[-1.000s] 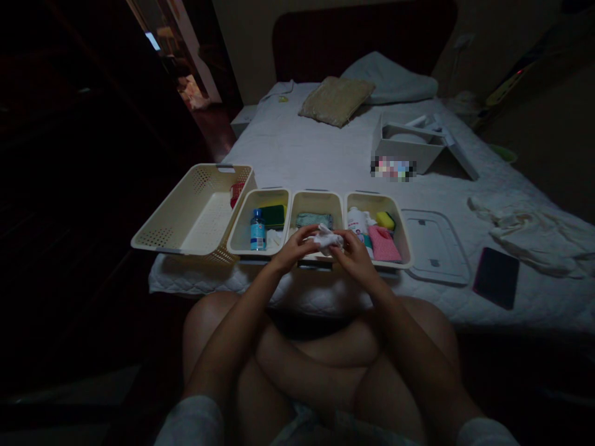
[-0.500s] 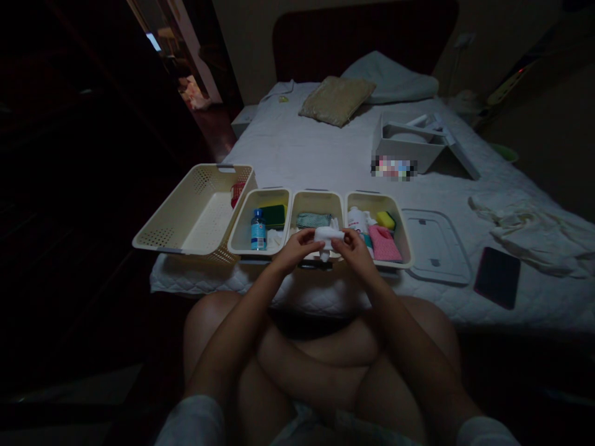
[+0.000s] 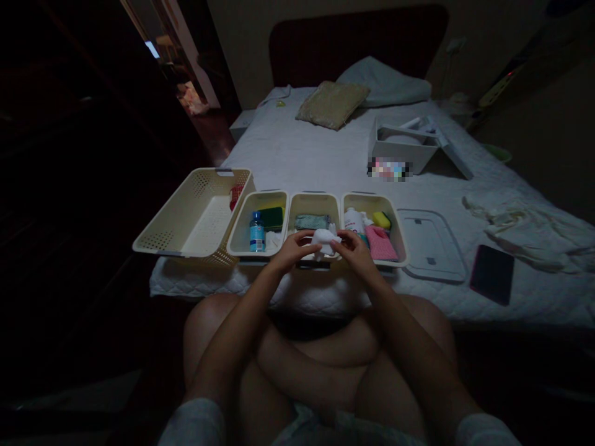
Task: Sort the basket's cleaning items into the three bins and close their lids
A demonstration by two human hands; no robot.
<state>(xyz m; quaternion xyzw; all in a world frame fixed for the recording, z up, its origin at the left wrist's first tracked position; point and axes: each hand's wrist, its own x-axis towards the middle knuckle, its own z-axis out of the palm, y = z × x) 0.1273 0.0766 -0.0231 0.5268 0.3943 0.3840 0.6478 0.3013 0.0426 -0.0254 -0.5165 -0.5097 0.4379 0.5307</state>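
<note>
- Bed [image 3: 288,152], seen from the head camera: its near edge runs crosswise just beyond the person's knees, and four cream containers stand in a row close along that edge.
- At the left end, a perforated basket [image 3: 204,223] sits slantwise; its near left corner appears to reach past the bed's side.
- Left bin [image 3: 248,201], middle bin [image 3: 315,203] and right bin [image 3: 372,202] stand side by side with narrow gaps, open tops up.
- Behind the bins, a wide stretch of white sheet reaches back to the pillow [image 3: 332,104], with a grey box [image 3: 402,148] at its right.
- A flat lid [image 3: 432,238] lies just beside the right bin, then a dark tablet [image 3: 493,274] near the bed's edge.
- White object [image 3: 324,237]: held up between the two hands, above the near part of the middle bin, in front of a folded green cloth [image 3: 312,222].
- Its long axis seems to lie left to right, about parallel to the bed's near edge; a rounded part faces up and a narrower bit points down at the left. Which end is its front cannot be told.
- Left hand [image 3: 297,248]: thumb and fingers pinch the object's left side.
- Right hand [image 3: 354,251]: thumb and fingertips grasp its right side, the hand between the middle and right bins.
</note>
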